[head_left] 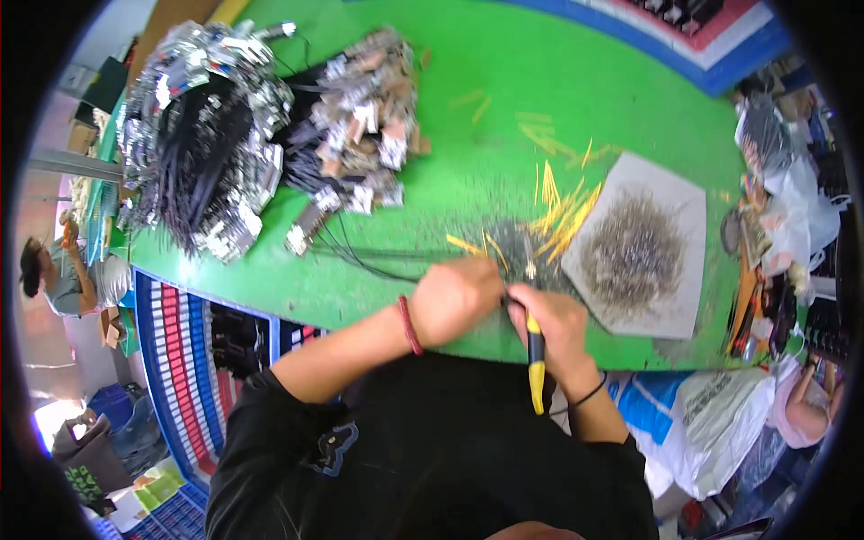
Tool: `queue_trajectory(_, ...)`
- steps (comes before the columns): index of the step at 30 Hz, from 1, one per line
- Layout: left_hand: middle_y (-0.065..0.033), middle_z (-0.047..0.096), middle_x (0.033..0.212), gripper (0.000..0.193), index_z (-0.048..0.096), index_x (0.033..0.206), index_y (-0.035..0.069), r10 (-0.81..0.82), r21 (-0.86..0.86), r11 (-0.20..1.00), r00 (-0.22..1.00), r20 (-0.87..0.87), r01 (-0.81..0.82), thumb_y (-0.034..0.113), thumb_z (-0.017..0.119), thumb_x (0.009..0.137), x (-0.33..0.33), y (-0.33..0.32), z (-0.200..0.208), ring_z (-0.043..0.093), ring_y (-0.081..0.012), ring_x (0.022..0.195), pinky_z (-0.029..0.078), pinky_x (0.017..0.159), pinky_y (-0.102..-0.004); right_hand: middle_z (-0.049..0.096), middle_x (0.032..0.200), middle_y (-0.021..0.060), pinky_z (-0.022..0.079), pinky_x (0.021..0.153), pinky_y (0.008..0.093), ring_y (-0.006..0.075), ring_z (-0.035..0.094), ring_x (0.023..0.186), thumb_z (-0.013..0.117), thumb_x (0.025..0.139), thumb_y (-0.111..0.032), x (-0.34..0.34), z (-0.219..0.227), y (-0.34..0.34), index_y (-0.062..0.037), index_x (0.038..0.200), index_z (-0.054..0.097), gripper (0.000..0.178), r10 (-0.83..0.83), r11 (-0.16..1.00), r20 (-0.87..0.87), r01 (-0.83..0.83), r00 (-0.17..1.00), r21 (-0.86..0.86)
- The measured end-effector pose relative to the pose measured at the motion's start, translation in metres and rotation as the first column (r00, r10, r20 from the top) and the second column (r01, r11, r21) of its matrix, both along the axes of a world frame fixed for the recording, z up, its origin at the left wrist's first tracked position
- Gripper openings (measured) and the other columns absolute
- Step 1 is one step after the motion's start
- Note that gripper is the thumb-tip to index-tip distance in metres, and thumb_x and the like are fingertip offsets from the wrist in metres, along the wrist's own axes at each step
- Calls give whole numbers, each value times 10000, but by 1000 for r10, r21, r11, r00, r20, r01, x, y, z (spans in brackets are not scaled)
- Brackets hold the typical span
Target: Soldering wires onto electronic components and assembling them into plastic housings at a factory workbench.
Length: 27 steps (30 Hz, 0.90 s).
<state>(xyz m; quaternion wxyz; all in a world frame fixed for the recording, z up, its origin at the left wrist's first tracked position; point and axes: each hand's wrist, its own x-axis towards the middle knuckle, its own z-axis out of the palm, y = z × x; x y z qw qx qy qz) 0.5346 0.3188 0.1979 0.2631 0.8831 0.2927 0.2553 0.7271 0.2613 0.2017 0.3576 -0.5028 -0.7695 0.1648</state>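
Note:
Over the green tabletop, my left hand [457, 299] is closed, its fingers round the end of a thin black cable [355, 255]. The cable runs left toward a silver metal part [309, 227] lying on the table. Close beside it, my right hand [556, 326] is closed on pliers [536, 354] with yellow-and-black handles. The metal tip of the pliers points away from me, and a handle sticks out toward my body. The fingers of both hands nearly meet, hiding the cable's end. Thin yellow strips [565, 220] lie scattered just beyond the right hand.
Two heaps lie at the far left: black cables with silver ends [256, 202] and a second bundle with silver and tan pieces [369, 112]. A white sheet [688, 238] at right carries a pile of fine dark bits [634, 247]. Plastic bags [796, 216] and tools crowd the right edge.

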Motion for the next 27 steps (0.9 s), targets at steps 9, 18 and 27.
queue_trajectory(9,-120,653,909,174,651,897,50,59,-85,995,997,41,-55,82,732,746,-27,54,61,639,-315,872,529,751,-391,721,876,113,538,655,271,153,686,752,618,926,-74,36,9,4,-31,1117,601,197,-205,973,-409,138,889,-187)
queue_trajectory(18,-181,649,1053,346,664,1107,77,363,232,926,867,-342,-296,237,668,800,21,301,86,627,-351,1018,507,896,-429,714,877,139,526,644,276,158,643,674,574,944,-135,63,-20,-3,-17,1135,540,228,-333,922,-462,386,822,21)
queue_trajectory(27,-263,300,1513,834,338,1485,123,541,167,840,779,-317,-516,385,705,784,99,449,36,317,-394,1395,338,1118,-443,672,766,110,462,634,304,203,612,650,550,946,-276,61,-17,-7,-12,961,682,296,-410,876,-351,471,842,106)
